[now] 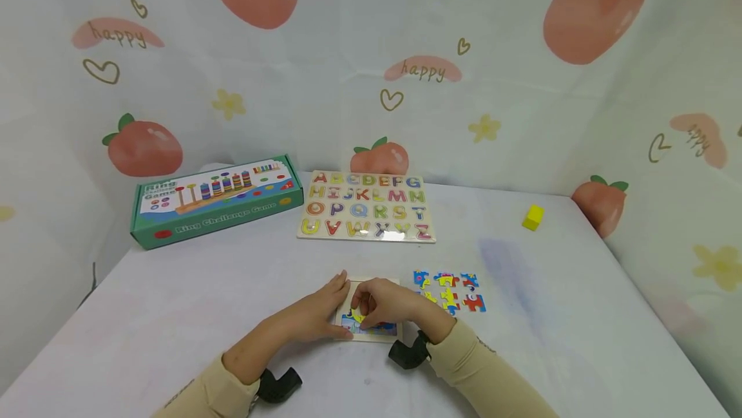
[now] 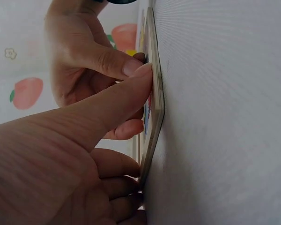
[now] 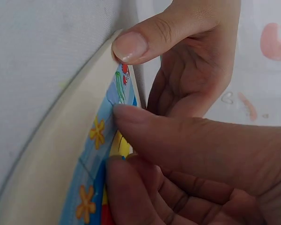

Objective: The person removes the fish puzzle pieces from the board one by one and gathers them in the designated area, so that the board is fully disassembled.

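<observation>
A small wooden jigsaw puzzle board [image 1: 371, 337] lies on the table in front of the person, with blue sea-scene pieces [image 3: 97, 133] along its near side. My left hand [image 1: 315, 316] rests at the board's left side, thumb on the near corner and fingers stretched along the edge. Over the board, my right hand [image 1: 387, 304] pinches a puzzle piece with yellow on it [image 3: 123, 147] between thumb and fingers, low at the picture; the fingers hide much of it. Several loose jigsaw pieces [image 1: 473, 303] lie just right of the board.
Behind the puzzle stands an alphabet board [image 1: 365, 210] with coloured letters. A green Ring Challenge Game box [image 1: 220, 202] sits at the back left, and a yellow block [image 1: 533, 217] at the back right. A patterned cloth [image 1: 324, 83] hangs behind the white table [image 1: 191, 302].
</observation>
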{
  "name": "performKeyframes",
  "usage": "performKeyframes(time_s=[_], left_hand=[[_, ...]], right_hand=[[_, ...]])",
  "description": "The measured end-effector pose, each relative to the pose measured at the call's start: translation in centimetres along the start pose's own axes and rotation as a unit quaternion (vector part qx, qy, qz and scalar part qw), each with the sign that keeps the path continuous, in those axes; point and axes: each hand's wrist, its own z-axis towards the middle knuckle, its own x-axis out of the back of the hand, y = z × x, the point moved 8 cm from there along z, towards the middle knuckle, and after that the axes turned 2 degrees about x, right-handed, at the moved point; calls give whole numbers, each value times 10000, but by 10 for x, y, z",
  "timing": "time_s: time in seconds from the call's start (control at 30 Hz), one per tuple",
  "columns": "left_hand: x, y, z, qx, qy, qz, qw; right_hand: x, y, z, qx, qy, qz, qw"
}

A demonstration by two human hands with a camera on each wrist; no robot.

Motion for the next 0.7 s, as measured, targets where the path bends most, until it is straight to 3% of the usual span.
performKeyframes(time_s=[0.5,0.7], left_hand=[[3,7,-6,-2,-12,-129,9999],[3,7,-6,-41,-38,-137,9999]], right_hand=[[-5,-1,0,-25,-185,125,9997],[-3,-1,-1,16,-50,204,9998]])
